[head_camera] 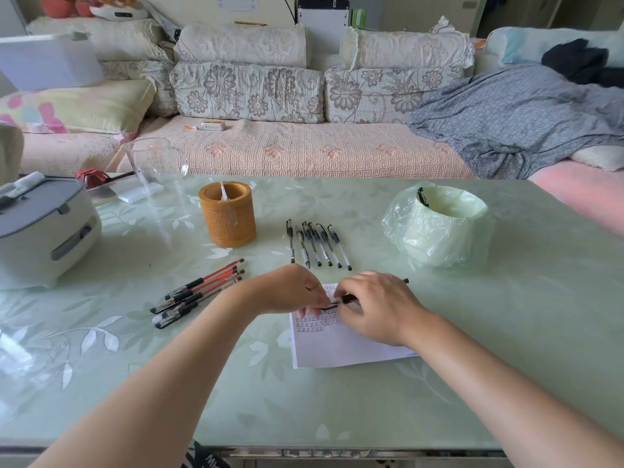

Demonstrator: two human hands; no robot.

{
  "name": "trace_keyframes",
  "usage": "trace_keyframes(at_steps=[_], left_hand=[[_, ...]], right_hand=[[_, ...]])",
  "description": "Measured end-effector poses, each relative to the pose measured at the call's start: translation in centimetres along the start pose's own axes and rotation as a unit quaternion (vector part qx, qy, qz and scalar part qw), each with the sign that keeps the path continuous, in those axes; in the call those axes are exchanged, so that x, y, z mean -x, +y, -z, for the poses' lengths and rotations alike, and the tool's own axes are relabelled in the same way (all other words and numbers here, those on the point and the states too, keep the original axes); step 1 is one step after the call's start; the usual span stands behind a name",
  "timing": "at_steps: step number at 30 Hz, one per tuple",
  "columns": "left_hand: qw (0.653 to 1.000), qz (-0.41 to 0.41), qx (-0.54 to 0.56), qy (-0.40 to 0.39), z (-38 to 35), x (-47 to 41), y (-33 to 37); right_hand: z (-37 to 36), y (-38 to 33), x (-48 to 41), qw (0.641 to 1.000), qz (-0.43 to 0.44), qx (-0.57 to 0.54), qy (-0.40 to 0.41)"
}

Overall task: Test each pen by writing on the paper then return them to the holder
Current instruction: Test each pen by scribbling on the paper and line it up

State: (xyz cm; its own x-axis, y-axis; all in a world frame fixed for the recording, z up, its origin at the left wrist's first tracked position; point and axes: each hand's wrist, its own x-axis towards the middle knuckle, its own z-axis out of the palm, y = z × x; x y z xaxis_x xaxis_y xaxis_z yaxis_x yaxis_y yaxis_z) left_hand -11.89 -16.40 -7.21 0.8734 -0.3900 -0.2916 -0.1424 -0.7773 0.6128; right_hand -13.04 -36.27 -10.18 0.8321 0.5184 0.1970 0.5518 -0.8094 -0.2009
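Both my hands meet over the sheet of paper [337, 349]; my right hand [378, 305] curls round the barrel of a black pen [347, 299], and my left hand [297, 292] pinches its other end in the fingertips, just above the rows of written marks; the brown pen holder [228, 219] stands upright further back, a clear plastic strip showing inside; six black pens [317, 244] lie in a row to its right; red pens [199, 292] lie bundled nearer me; the bag-lined bin [439, 228] has something black at its rim.

Bare forearms stretched forward, left hand [297, 292] and right hand [378, 307] meeting (knuckles up) — both pinching pen [347, 299].
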Motion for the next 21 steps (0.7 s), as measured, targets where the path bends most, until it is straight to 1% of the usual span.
trace_keyframes(at_steps=[5, 9, 11, 14, 16, 18, 21], left_hand=[[0.997, -0.016, 0.054, -0.046, -1.1, 0.3, 1.1], [0.997, -0.028, 0.055, -0.038, -1.6, 0.2, 1.4], [0.998, -0.031, 0.042, -0.02, -1.8, 0.0, 1.6], [0.998, -0.038, 0.048, -0.018, -2.1, -0.1, 1.6], [0.997, -0.041, 0.063, -0.008, -2.0, -0.1, 1.8], [0.995, -0.05, 0.079, 0.025, -1.8, -0.3, 2.0], [0.989, -0.049, 0.115, 0.083, -1.7, -1.3, 2.0]], right_hand=[[-0.1, 0.0, 0.5, 0.994, -0.003, 0.104, -0.029], [-0.1, 0.4, 0.8, 0.993, -0.02, 0.115, -0.028], [-0.1, 0.6, 1.0, 0.994, -0.034, 0.103, -0.021], [-0.4, 0.6, 1.4, 0.996, -0.04, 0.078, -0.013], [-0.2, 0.6, 1.5, 0.998, -0.054, 0.032, -0.016], [0.4, 0.8, 1.2, 0.996, -0.079, -0.039, -0.02], [1.0, 1.7, 0.4, 0.99, -0.105, -0.096, -0.022]])
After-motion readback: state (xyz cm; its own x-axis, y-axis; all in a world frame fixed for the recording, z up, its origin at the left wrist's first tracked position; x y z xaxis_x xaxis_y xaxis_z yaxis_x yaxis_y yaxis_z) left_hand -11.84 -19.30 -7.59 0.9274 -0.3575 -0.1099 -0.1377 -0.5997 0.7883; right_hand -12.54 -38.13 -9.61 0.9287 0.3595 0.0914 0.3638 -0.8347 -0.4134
